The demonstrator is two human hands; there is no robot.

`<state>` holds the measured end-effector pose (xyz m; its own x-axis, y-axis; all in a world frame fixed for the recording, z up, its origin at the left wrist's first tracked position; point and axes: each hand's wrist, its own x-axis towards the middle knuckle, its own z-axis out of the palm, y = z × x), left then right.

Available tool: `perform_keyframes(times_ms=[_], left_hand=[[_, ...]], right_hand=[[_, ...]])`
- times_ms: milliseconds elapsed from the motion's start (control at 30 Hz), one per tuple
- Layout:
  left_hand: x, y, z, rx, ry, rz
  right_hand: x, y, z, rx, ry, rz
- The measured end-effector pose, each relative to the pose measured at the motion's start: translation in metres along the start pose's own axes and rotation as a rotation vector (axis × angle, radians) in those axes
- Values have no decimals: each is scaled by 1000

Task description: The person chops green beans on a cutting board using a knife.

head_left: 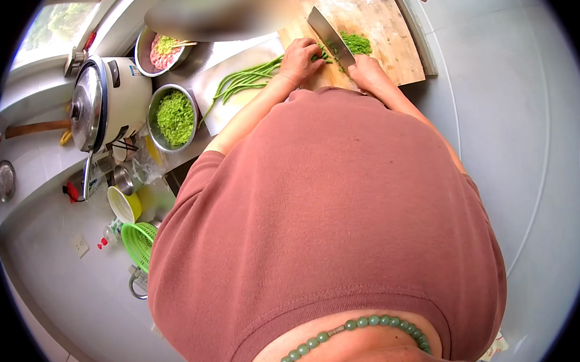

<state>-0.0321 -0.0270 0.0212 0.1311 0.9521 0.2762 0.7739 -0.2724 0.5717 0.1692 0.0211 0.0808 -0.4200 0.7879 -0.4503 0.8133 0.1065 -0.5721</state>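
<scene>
My right hand [367, 72] grips the handle of a broad cleaver [330, 37], its blade standing on the wooden cutting board [386, 21]. Close to the left of the blade, my left hand [300, 61] is closed over a bunch of long green beans [247, 79]. Their long ends trail left over a white board [219, 116], while short ends stick out toward the cleaver. A pile of finely chopped green beans [356, 43] lies just right of the blade.
Left of the boards stand a metal bowl of chopped greens [175, 118], another with pink minced meat [163, 50] and chopsticks, and a lidded white cooker [121, 91]. A green colander [137, 242] and a yellow basket [124, 204] sit lower left. The wooden board's edge is at right.
</scene>
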Motion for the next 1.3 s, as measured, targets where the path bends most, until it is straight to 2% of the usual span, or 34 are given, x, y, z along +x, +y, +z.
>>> perform_keyframes(times_ms=[167, 333, 533, 933, 1033, 1100, 1267, 1300], left_hand=[[0, 0, 6, 1, -7, 17], [3, -4, 17, -22, 155, 105], [2, -7, 18, -41, 199, 138], [2, -11, -1, 21, 79, 176], [-4, -7, -27, -19, 163, 16], [-18, -26, -39, 62, 171, -97], [-73, -34, -60, 444, -142, -203], [-79, -32, -58, 438, -172, -230]], right_hand=[[-8, -13, -10, 50, -61, 89], [-5, -4, 0, 35, -9, 23], [-7, -1, 2, -2, 46, -26], [-20, 5, 6, -15, 114, -84], [-17, 5, 6, -14, 85, -78], [-14, 7, 10, -23, 58, -72], [-7, 8, 8, -95, -27, -38], [-6, 6, 6, -102, -39, -28]])
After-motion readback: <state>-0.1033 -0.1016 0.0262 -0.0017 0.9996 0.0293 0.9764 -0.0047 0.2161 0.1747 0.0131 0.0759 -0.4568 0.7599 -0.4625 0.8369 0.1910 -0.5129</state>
